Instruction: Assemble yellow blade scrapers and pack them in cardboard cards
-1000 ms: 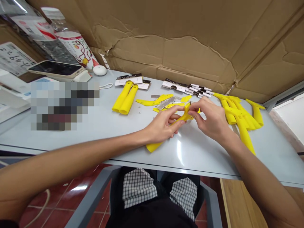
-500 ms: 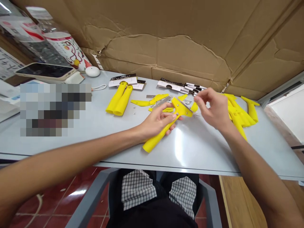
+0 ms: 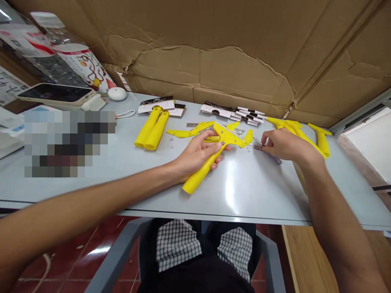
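My left hand (image 3: 203,154) is wrapped around the yellow scraper handle (image 3: 200,173), thumb on top near its wide head (image 3: 226,135). The handle's round end points toward me, just over the table. To its right, my right hand (image 3: 279,142) is low at the tabletop, fingers pinched on a slim tool that looks like a screwdriver (image 3: 276,159); its grey end sticks out below the hand. Thin metal pieces (image 3: 257,147) show by those fingertips, partly hidden. Yellow head plates (image 3: 191,132) and small screws (image 3: 240,132) lie behind the scraper handle.
Two yellow handles (image 3: 155,130) lie at left by folded cards (image 3: 161,106). More cards (image 3: 216,109) are at the back. Several yellow scraper parts (image 3: 320,138) lie at right. A phone (image 3: 58,92) and bottles (image 3: 79,61) stand far left; cardboard (image 3: 244,36) walls the back.
My right hand has moved down from beside the scraper head to the tabletop and closed on the slim tool. The grey metal strip across the head no longer shows. My left hand keeps its grip.
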The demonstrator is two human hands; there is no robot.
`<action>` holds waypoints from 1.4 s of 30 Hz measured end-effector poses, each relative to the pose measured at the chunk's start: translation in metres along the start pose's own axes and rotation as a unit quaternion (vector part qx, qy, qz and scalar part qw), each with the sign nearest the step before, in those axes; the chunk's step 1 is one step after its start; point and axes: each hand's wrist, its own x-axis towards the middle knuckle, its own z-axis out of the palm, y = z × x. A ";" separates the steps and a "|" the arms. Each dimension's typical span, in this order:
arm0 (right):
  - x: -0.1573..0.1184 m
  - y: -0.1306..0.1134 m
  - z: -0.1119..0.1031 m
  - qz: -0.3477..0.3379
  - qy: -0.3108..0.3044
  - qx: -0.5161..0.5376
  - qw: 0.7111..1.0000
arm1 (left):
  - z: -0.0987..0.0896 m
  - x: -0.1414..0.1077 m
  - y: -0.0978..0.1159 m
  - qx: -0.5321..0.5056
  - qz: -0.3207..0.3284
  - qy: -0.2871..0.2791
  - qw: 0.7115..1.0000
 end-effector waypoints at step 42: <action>-0.024 -0.085 -0.021 -0.227 0.287 -0.010 0.931 | 0.000 -0.001 -0.008 0.119 0.053 -0.017 0.991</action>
